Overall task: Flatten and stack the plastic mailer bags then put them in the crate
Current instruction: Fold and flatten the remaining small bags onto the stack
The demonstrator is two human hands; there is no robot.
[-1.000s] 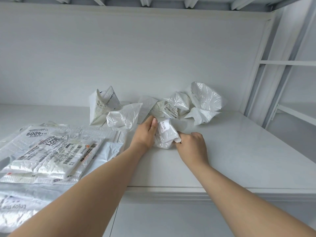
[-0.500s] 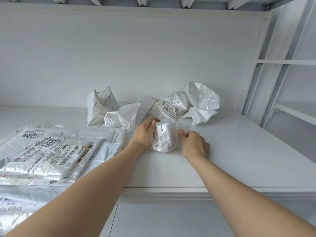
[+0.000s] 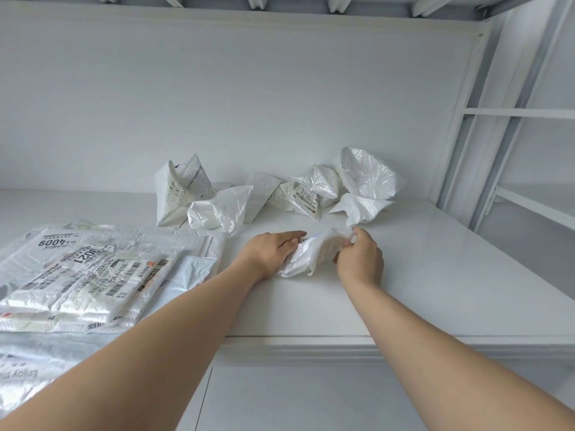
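Note:
A crumpled white mailer bag (image 3: pixel 314 255) with a printed label lies on the white tabletop (image 3: pixel 435 275) between my hands. My left hand (image 3: pixel 273 251) grips its left side, fingers over the label. My right hand (image 3: pixel 361 259) pinches its right edge, pulling it outward. Several more crumpled white bags (image 3: pixel 311 191) sit in a heap against the back wall. A stack of flattened mailers (image 3: pixel 84 272) with barcode labels lies at the left. No crate is in view.
A white wall closes off the back of the tabletop. A white shelf frame (image 3: pixel 510 119) stands at the right. The table's front edge (image 3: pixel 342 343) runs below my forearms. Another flat printed bag (image 3: pixel 21 374) hangs off the lower left.
My hands have drawn apart, stretching the crumpled bag wider between them. My right hand shifted right and went from a fist beside the bag to pinching its edge.

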